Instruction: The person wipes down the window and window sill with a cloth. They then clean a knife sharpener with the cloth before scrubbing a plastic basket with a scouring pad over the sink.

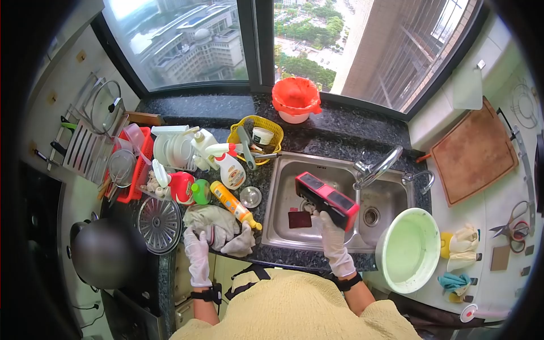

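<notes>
My right hand [334, 243], in a white glove, grips a pink-and-black box-like object [327, 201] with dark panels on top. It is held tilted above the double sink [277, 198]. A dark red sponge-like pad [300, 219] lies in the left basin. At the counter's front edge, my gloved left hand [197, 258] has its fingers closed on the near left edge of a crumpled grey rag [212, 225]. Beside the rag lies a yellow bottle [232, 203], with a small clear glass bowl [250, 197] near it.
Spray bottles [231, 171], a dish rack with plates [174, 150] and a red basket [136, 164] crowd the left counter. A yellow basket [266, 127] sits behind the sink. The chrome faucet [378, 167] arches over it. A pale green basin [409, 249] stands at right.
</notes>
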Motion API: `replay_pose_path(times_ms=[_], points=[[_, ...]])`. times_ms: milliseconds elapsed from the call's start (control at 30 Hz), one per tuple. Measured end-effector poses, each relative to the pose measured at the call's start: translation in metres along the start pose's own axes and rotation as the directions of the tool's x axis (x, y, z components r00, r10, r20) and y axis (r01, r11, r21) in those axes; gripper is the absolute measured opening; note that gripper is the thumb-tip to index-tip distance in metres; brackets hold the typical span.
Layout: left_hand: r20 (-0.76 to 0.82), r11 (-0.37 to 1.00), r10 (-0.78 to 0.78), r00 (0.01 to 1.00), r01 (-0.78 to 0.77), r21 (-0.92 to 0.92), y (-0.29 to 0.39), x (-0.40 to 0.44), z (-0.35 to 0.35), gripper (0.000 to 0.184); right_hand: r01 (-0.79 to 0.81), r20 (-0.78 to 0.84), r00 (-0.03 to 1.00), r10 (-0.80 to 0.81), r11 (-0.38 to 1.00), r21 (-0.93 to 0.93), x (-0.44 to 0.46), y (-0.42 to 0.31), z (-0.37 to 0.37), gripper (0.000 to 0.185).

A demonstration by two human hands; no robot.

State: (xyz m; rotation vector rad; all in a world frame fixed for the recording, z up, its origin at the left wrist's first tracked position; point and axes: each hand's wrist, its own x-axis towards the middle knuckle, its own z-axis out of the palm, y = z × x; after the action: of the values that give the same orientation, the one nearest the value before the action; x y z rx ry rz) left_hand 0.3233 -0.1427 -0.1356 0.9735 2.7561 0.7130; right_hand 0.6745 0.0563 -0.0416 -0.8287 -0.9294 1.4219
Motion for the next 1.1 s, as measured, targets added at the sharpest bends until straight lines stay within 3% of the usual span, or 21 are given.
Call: replay_pose_path(times_ms=[67,100,133,200,233,267,367,467,500,600,633,667,733,767,867,1100], points=[[0.159,0.94,0.031,0.987,0.026,-0.341,0.049,-0.007,-0.017,0.046,0.255,0.151,0.964,-0.219,0.923,-0.289,-0.002,-0.003,0.002,0.036],[0.381,0.803,0.042,0.923,0.196,-0.563,0.07,-0.012,-0.018,0.045,0.343,0.275,0.92,-0.28,0.914,-0.217,0.002,0.008,-0.011,0.034],[0.566,0.601,0.117,0.816,0.396,-0.694,0.089,-0.015,-0.016,0.044,0.565,0.46,0.807,-0.371,0.713,-0.415,0.006,-0.004,-0.008,0.036],[0.883,0.249,0.199,0.424,0.85,-0.464,0.106,-0.008,0.026,0.043,0.789,0.727,0.598,-0.337,0.407,-0.46,0.013,-0.027,0.002,0.037],[0.834,0.175,0.284,0.473,0.829,-0.53,0.151,-0.02,0.001,0.043,0.857,0.788,0.511,-0.342,0.275,-0.436,0.013,-0.018,-0.003,0.039],[0.772,0.095,0.362,0.522,0.803,-0.588,0.196,-0.032,-0.027,0.044,0.878,0.817,0.477,-0.324,0.228,-0.422,0.008,-0.021,0.003,0.035],[0.69,0.011,0.516,0.508,0.801,-0.598,0.235,-0.035,-0.027,0.04,0.928,0.896,0.366,-0.25,0.174,-0.33,0.0,-0.027,0.009,0.035],[0.724,0.145,0.515,0.458,0.786,-0.601,0.242,-0.024,-0.015,0.037,0.909,0.882,0.416,-0.22,0.139,-0.394,-0.008,-0.028,0.008,0.04],[0.732,0.121,0.486,0.478,0.792,-0.598,0.243,-0.024,-0.01,0.035,0.891,0.869,0.45,-0.207,0.168,-0.421,-0.006,-0.032,0.007,0.037],[0.73,0.067,0.447,0.517,0.794,-0.604,0.244,-0.026,-0.003,0.031,0.667,0.558,0.743,-0.369,0.473,-0.575,-0.006,-0.022,0.002,0.031],[0.724,0.08,0.443,0.528,0.781,-0.619,0.244,-0.026,-0.002,0.027,0.469,0.376,0.879,-0.293,0.669,-0.576,-0.007,-0.025,0.003,0.027],[0.713,0.093,0.447,0.541,0.764,-0.638,0.245,-0.027,-0.001,0.028,0.27,0.306,0.945,-0.116,0.802,-0.532,-0.004,-0.029,0.004,0.029],[0.687,0.116,0.455,0.567,0.727,-0.677,0.249,-0.03,0.001,0.029,-0.175,0.212,0.939,0.27,0.908,-0.38,0.006,-0.037,0.007,0.034],[0.675,0.156,0.453,0.582,0.694,-0.703,0.25,-0.031,0.004,0.031,-0.263,0.238,0.912,0.335,0.921,-0.289,0.012,-0.032,0.01,0.041],[0.642,0.255,0.446,0.624,0.599,-0.759,0.25,-0.037,0.011,0.034,-0.346,0.35,0.826,0.441,0.888,-0.303,0.018,-0.012,0.016,0.042],[0.602,0.311,0.353,0.717,0.517,-0.798,0.256,-0.049,0.004,0.028,-0.443,0.235,0.861,0.45,0.892,-0.083,0.005,0.005,0.033,0.035]])
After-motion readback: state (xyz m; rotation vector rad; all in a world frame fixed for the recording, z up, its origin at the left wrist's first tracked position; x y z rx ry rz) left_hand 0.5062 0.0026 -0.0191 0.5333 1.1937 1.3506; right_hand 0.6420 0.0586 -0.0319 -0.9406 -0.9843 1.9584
